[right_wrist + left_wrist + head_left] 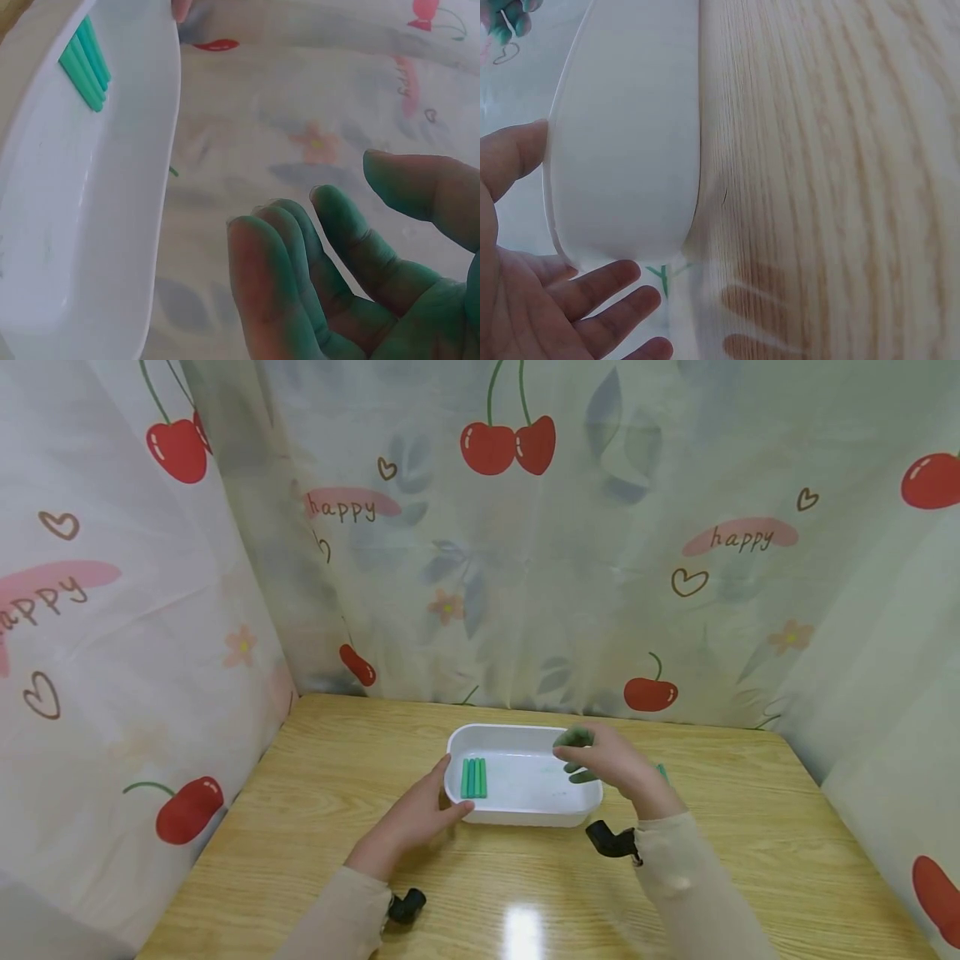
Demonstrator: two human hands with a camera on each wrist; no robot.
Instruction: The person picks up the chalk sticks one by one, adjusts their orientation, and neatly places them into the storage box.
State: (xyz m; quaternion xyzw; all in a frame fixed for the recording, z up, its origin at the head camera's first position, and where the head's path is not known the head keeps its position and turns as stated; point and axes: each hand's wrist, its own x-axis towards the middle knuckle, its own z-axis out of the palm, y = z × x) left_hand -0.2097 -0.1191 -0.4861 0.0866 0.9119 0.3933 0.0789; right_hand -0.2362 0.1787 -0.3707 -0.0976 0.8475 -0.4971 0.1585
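One white tray (517,817), four green sticks (474,779) inside (in a row), left hand (417,810) gripping tray, right hand (609,758) unclasped, loose.

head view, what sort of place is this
Probably a makeshift work booth: cherry-print sheeting hangs around three sides of a wooden table, which holds a white tray with green sticks.

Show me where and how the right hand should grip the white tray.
Probably take the white tray by its right-end rim, coming from the right: that edge stands raised for pinching, and the left hand holds the opposite end.
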